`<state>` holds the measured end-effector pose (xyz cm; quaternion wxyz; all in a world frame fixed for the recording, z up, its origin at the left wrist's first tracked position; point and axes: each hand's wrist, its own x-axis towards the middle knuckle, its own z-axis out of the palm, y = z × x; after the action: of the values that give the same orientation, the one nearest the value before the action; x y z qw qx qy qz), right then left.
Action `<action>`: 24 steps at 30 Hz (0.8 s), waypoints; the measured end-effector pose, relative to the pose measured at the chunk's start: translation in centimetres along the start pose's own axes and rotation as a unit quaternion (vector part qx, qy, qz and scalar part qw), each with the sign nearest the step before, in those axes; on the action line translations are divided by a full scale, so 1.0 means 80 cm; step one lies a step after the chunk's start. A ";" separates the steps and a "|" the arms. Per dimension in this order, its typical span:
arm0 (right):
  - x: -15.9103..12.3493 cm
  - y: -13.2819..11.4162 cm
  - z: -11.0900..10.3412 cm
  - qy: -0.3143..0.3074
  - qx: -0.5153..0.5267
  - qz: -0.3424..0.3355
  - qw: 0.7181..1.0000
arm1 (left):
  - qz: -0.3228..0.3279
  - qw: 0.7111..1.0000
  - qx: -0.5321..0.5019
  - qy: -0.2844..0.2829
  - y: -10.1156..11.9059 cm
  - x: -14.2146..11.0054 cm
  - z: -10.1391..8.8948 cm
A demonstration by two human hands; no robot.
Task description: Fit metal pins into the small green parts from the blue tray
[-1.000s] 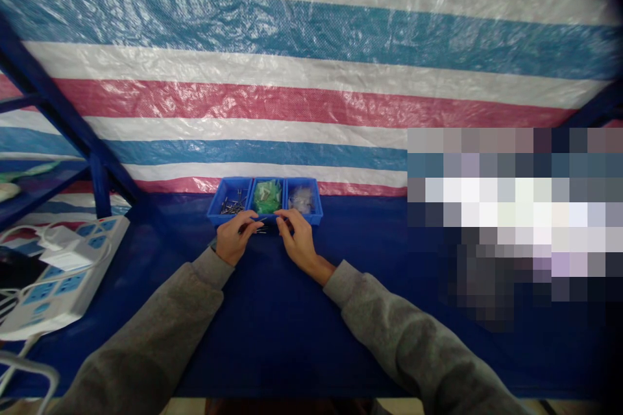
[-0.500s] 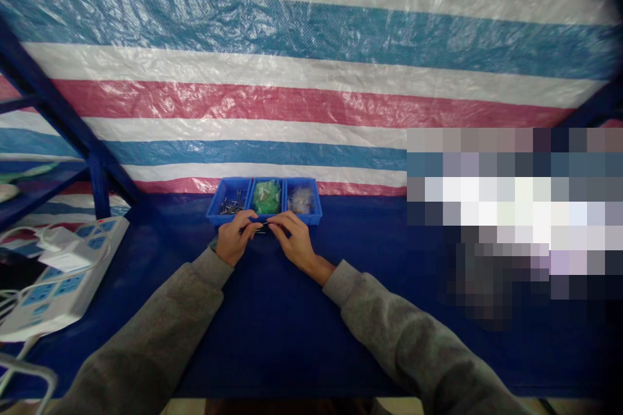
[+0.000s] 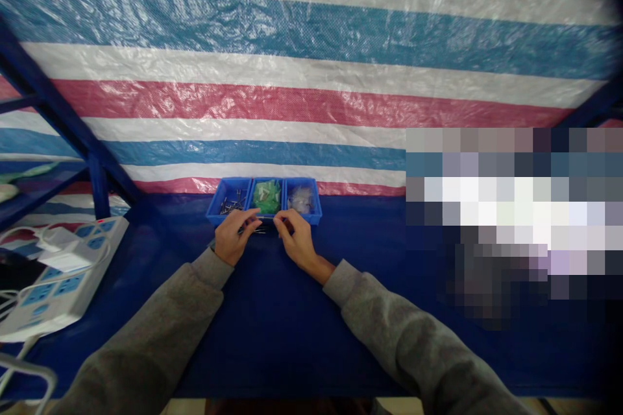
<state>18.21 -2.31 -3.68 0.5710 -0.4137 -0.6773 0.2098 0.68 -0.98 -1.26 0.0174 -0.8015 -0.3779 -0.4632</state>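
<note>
My right hand (image 3: 298,237) is closed in a pinch on one end of a thin metal pin (image 3: 266,218), which points left toward my other hand. My left hand (image 3: 235,233) has its index finger and thumb apart, close to the pin's far end; whether they touch it I cannot tell. Several more thin metal pins (image 3: 259,231) lie on the table just below, partly behind my left fingers. Right behind the hands stand three joined blue bins: the left bin (image 3: 212,213) has loose metal pins, the middle one a green plastic bag (image 3: 267,197), the right one a clear plastic bag (image 3: 300,200).
The blue table (image 3: 282,324) runs up to a striped plastic sheet (image 3: 272,104). A white power strip (image 3: 92,279) with a plugged-in adapter and cables lies at the left, near a blue metal frame (image 3: 100,188). The right side is blurred out by large pixels.
The left index finger and thumb have spread apart. My right hand has shifted slightly to the right and up with the pin, which now shows between the hands.
</note>
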 end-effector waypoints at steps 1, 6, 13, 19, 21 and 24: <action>0.000 0.000 0.000 0.004 0.001 0.005 1.000 | 0.015 1.000 -0.001 0.004 0.000 0.001 0.001; 0.000 0.001 0.000 -0.003 -0.003 0.003 1.000 | 0.039 0.999 -0.008 0.028 0.000 0.001 0.004; -0.001 0.000 -0.001 -0.010 -0.006 -0.016 1.000 | 0.035 0.999 0.007 0.007 -0.002 0.000 0.003; -0.001 0.001 0.000 -0.025 -0.011 -0.045 0.999 | 0.033 0.999 0.009 0.017 -0.005 -0.001 0.002; -0.001 0.001 0.000 -0.023 -0.016 -0.045 0.999 | 0.036 0.999 -0.001 0.018 -0.004 -0.001 0.002; -0.001 0.002 0.000 -0.024 -0.026 -0.047 0.998 | 0.044 0.999 -0.019 0.023 -0.003 -0.001 0.002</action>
<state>18.25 -2.27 -3.83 0.5528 -0.3910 -0.7147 0.1756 0.63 -0.83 -1.46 0.0310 -0.8069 -0.3325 -0.4873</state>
